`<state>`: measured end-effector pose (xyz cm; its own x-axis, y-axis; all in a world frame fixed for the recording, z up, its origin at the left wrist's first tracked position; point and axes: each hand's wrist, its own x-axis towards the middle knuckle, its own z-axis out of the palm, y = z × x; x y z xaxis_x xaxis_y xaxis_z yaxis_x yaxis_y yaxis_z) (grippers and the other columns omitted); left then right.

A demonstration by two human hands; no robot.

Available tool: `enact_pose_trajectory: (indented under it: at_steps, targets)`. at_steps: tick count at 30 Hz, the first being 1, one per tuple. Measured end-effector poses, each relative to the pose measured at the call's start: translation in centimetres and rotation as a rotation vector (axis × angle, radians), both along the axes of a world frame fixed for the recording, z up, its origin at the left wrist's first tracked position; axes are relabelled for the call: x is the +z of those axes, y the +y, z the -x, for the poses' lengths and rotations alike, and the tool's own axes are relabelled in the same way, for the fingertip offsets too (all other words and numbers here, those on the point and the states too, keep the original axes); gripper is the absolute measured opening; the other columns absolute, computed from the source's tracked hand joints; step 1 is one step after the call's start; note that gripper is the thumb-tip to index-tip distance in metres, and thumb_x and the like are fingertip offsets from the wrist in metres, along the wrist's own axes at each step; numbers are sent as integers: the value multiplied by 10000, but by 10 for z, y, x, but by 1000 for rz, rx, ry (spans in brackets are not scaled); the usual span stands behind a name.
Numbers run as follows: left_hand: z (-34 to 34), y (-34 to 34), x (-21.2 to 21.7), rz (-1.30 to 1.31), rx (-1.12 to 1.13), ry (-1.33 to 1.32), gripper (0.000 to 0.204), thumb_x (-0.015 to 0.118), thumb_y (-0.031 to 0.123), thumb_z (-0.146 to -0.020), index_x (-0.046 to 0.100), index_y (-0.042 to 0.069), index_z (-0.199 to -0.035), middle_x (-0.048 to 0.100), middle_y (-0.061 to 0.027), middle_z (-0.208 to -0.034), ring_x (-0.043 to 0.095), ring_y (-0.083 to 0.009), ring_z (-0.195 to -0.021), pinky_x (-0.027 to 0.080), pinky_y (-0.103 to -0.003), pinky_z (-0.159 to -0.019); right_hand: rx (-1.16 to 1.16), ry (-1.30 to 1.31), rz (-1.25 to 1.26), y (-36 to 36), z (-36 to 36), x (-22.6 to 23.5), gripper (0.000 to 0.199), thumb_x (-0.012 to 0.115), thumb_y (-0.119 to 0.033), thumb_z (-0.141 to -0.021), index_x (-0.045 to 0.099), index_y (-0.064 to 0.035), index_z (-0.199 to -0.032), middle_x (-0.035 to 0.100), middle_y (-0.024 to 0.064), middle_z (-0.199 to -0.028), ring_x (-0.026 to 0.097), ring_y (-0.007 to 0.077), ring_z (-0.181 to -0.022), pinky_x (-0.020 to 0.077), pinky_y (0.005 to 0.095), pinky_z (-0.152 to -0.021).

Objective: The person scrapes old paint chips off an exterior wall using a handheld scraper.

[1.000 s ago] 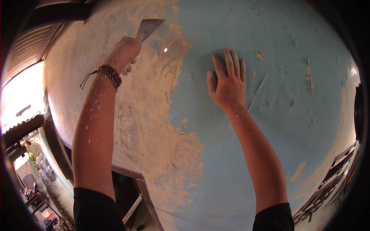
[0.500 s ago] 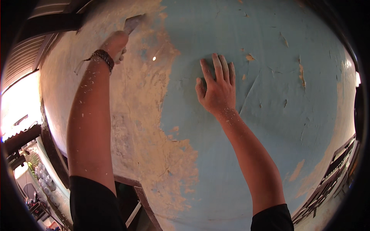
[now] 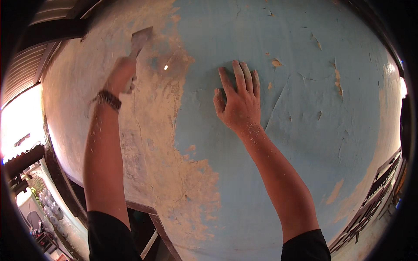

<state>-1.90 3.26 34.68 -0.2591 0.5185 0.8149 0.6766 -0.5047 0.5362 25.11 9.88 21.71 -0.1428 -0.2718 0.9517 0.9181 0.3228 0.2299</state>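
My left hand is wrapped round the handle of a paint scraper, whose flat metal blade points up and to the right. The blade is over the bare, tan part of the wall, left of the ragged paint edge; whether it touches is hard to tell. A dark braided bracelet circles my left wrist. My right hand lies flat on the blue painted wall, fingers spread and dusty, holding nothing. Pale flecks dot both forearms.
Cracks and a peeling paint flake mark the blue wall at right. A dark wooden frame borders an opening below. Roof beams run at upper left, with several plastic bottles lower left. A dark slatted frame stands at lower right.
My left hand and the scraper have come down and a little left, blurred by motion. The right hand keeps its place on the wall; the whole view has shifted slightly.
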Motion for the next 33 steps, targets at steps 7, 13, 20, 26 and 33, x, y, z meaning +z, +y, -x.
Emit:
enact_pose_trajectory:
  at_steps: [7, 13, 20, 26, 33]
  targets:
    - [24, -1, 51, -27, 88, -161, 708, 396, 758, -828, 381, 88, -599, 372, -44, -568, 363, -175, -449, 319, -336, -406, 63, -22, -45, -6, 16, 2, 450, 562, -220, -844, 532, -56, -1261, 389, 197, -1372, 359, 344, -1316, 270, 530, -1111]
    - [14, 31, -24, -53, 61, -67, 709, 404, 720, -858, 424, 61, -597, 361, -41, -522, 387, -192, -419, 330, -391, -378, 40, -3, -44, 5, -5, -1, 439, 571, -214, -834, 547, -55, -1242, 399, 200, -1357, 368, 343, -1308, 275, 533, -1108]
    - [41, -11, 51, -26, 144, -106, 679, 384, 721, -863, 394, 92, -606, 372, -39, -534, 370, -188, -419, 322, -386, -373, 100, -17, -52, -6, 18, 2, 438, 578, -208, -836, 556, -87, -1256, 402, 173, -1369, 375, 337, -1306, 278, 518, -1108]
    - [36, 25, -11, -86, 61, 95, 730, 364, 750, -847, 457, 46, -677, 423, -51, -610, 403, -160, -476, 362, -350, -418, 34, -3, -39, 5, -2, -2, 448, 572, -206, -837, 545, -84, -1266, 410, 180, -1359, 377, 344, -1304, 275, 524, -1107]
    - [43, -6, 78, -21, 186, -64, 674, 397, 731, -851, 440, 76, -699, 400, -29, -584, 392, -150, -453, 340, -347, -402, 51, -31, -53, -6, 16, -2, 456, 572, -188, -817, 533, -40, -1246, 402, 212, -1355, 388, 366, -1286, 284, 550, -1094]
